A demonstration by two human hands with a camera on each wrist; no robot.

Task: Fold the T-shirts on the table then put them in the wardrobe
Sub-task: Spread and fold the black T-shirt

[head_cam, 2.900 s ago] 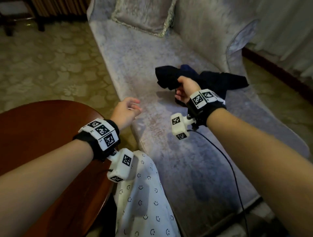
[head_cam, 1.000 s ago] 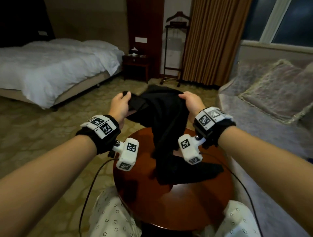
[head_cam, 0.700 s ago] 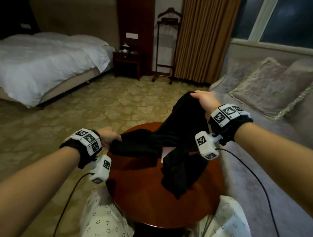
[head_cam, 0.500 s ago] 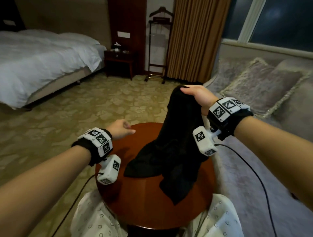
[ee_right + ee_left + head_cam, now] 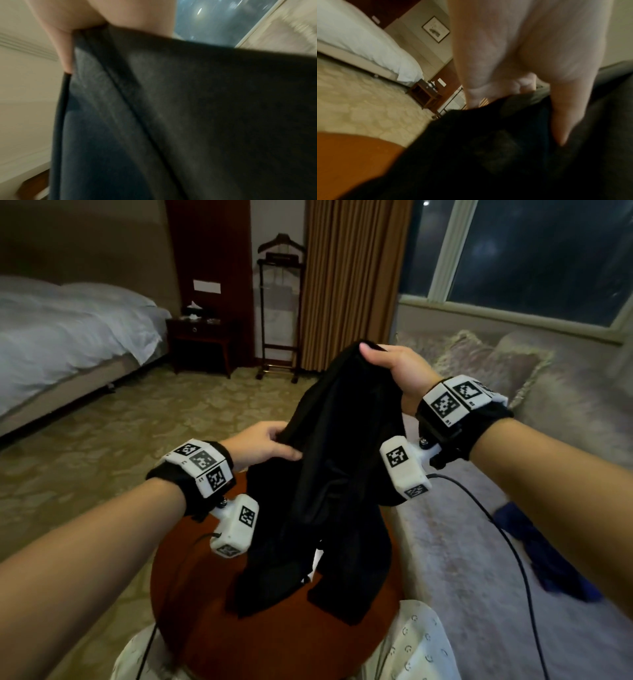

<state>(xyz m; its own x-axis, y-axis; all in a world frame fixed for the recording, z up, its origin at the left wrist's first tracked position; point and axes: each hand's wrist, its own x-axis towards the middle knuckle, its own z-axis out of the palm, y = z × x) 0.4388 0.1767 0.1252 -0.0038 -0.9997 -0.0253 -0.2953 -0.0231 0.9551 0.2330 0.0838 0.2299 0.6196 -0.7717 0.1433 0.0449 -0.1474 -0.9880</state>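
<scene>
Black fabric: a dark T-shirt (image 5: 339, 474) hangs bunched between two hands above a round table, its lower end slumped on the tabletop.
Far left: a bed (image 5: 68, 337) with white bedding stands well apart across patterned carpet, a nightstand (image 5: 202, 337) beside it.
Left hand (image 5: 263, 445): lower of the two, thumb and fingers pinching a fold at the shirt's left edge; the left wrist view shows the fingers (image 5: 559, 121) curled into the cloth.
Table (image 5: 191, 594): reddish-brown wood, directly under the shirt, which covers its middle.
Right hand (image 5: 394, 368): raised higher, closed over the top edge of the shirt so the cloth drapes down from it.
Far right: a pale sofa (image 5: 462, 559) just beside the table, with a blue garment (image 5: 544, 556) lying on its seat.
Step in hand: judged to be opening the shirt out before folding; no fold is made yet.
Doing it well: find matching points, such as both shoulders, draw the hands apart until the cloth hangs flat, then lay it smooth on the table.
Risk: the small round top may let sleeves or hem spill over the edge.
</scene>
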